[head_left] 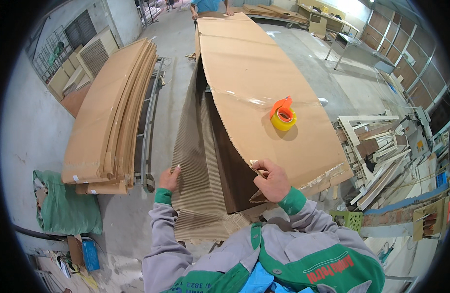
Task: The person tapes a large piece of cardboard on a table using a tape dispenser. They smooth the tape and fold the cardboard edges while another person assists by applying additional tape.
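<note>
Gaping along its left side, one long brown cardboard box (264,63), running away from the wearer, its top panel (303,146) raised above a dark interior.
Ribbed flap (198,168): one, grey-brown, hung out at the box's left side.
Left hand (169,179): lay at the flap's outer edge, thumb upward; the fingers were partly hidden, so whether they gripped could not be told.
Right hand (272,180): pinched the near left edge of the top panel between thumb and bent fingers.
Tape dispenser (283,115): one, orange, with a yellow roll, rested on the top panel, beyond the right hand.
Co-worker (209,6): one, in a blue top, stood at the box's far end, arms reaching to it.
Cardboard stack (105,112): brown, lay on a metal trolley (147,124) to the left.
Green sack (68,205): one, bulging, stood by the wall below the stack.
Wooden strips (378,158): loose heap, to the right.
Green crate (346,220): one, was near the right sleeve.
</note>
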`<state>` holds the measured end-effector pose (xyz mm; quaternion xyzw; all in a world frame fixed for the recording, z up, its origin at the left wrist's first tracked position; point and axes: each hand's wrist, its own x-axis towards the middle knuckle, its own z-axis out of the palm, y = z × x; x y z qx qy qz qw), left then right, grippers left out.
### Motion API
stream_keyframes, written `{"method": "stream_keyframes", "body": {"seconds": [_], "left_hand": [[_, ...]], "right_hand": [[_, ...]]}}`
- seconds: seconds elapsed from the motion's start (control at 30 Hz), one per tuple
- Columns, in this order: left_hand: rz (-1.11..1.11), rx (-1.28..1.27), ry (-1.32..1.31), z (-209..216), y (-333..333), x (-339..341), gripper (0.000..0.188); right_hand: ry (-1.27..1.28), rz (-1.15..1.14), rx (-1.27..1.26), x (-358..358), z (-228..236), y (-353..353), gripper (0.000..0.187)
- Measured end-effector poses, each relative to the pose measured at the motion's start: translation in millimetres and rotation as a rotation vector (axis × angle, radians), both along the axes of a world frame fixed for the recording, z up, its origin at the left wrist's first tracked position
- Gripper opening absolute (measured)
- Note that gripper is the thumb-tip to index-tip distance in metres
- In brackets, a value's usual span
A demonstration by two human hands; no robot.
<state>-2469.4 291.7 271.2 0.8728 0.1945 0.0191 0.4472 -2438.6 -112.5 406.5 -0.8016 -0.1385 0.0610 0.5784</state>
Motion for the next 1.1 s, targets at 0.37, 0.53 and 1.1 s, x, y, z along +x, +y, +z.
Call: {"method": "stream_keyframes", "body": {"seconds": [0.37,0.53,1.1], "left_hand": [[0.093,-0.260,-0.016,-42,26,-7,0.050],[0.169,-0.518,-0.037,-72,39,-18,0.050],[-0.197,-0.216,0.086,38,-13,-21,0.053]], "right_hand": [[-0.017,0.043,-0.073,7,-2,5,0.032],[-0.025,0.086,-0.143,8,-5,19,0.032],[-0.107,0.484,-0.670,24,-127,41,0.072]]}}
